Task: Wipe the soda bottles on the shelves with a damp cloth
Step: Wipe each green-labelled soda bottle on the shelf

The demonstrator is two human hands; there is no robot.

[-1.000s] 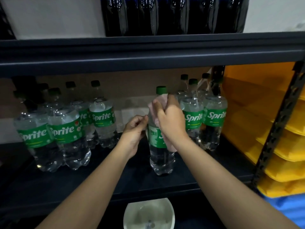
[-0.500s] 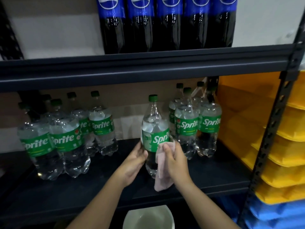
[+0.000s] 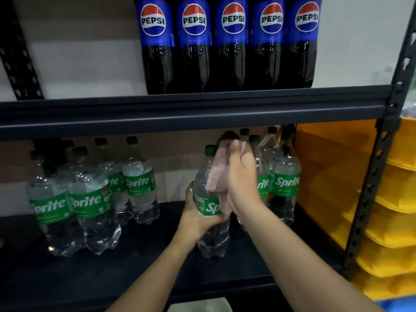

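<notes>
Dark shelf (image 3: 112,278), Sprite bottle (image 3: 210,206) being wiped.
L hand (image 3: 198,218) fingers wrapped round label to steady it; pink cloth (image 3: 219,170) gripped under R hand (image 3: 242,179) fingers, pressed vs neck.

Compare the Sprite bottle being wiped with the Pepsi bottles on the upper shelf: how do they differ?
The Sprite bottle is clear with a green label; the Pepsi bottles are dark with blue labels. The Sprite bottle is gripped at its label by the left hand while the right hand presses a pink cloth on its shoulder; the Pepsi bottles stand untouched in a row. Both stand upright on dark shelves.
</notes>
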